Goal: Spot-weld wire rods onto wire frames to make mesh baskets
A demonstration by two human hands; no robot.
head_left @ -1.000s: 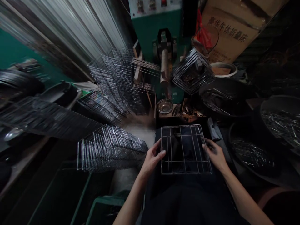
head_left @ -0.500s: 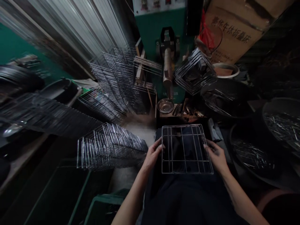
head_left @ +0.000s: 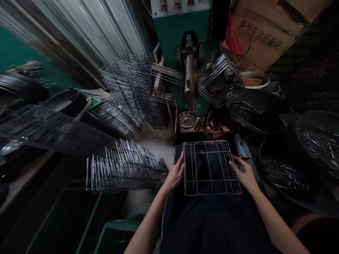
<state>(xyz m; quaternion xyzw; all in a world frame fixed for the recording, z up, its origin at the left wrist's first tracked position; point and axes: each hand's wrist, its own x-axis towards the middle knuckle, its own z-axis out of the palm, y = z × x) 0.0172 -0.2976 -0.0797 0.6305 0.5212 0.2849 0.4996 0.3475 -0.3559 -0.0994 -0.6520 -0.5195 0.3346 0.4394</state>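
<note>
A square wire rack (head_left: pixel 211 180) lies over my lap, its thin rods crossing in a grid. My left hand (head_left: pixel 175 175) grips its left edge, with the thumb and fingers closed at the frame. On the opposite edge, my right hand (head_left: pixel 244 173) holds the rack with bent fingers, partly in shadow. To the left of my left hand stands a dense row of similar wire racks (head_left: pixel 124 165). Beyond my knees is a green machine (head_left: pixel 166 35) with a metal arm (head_left: pixel 189 74) pointing down, above a small metal bowl (head_left: pixel 186 120).
More stacked racks (head_left: pixel 129 88) lean near the corrugated wall. Further wire frames (head_left: pixel 221 81) hang right of the machine arm. Dark basins (head_left: pixel 284 173) holding loose metal rods sit at my right. A cardboard box (head_left: pixel 272 31) stands behind, and a green crate (head_left: pixel 116 225) is low on the left.
The rack has shifted very slightly to the right. My left fingers have moved a little upward along its edge; both hands stay on it.
</note>
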